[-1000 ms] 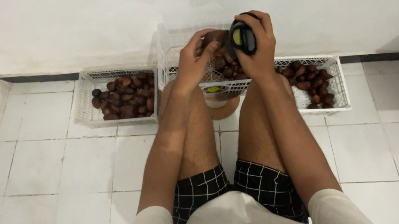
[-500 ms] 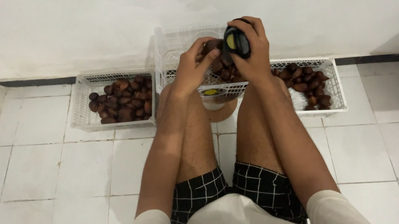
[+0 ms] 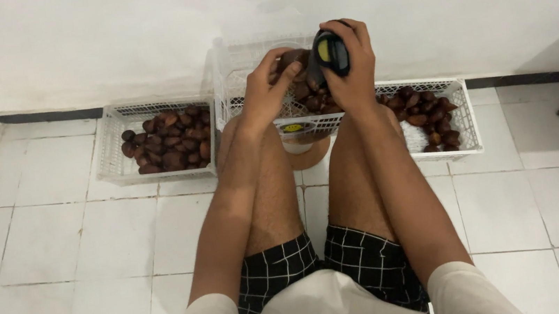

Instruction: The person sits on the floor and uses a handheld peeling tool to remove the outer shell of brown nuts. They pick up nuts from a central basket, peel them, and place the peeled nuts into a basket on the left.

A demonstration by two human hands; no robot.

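A black roll of tape with a yellow core is kept clamped in the right hand, raised above the middle white crate. Little is changed from half a second ago: the left hand is still held just beside it, fingers pinched on a brown fruit. More fruit is seen in the left crate and right crate.

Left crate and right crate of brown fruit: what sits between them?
In the head view, a taller white crate of brown fruit stands between the left crate and right crate; both hands work above it.
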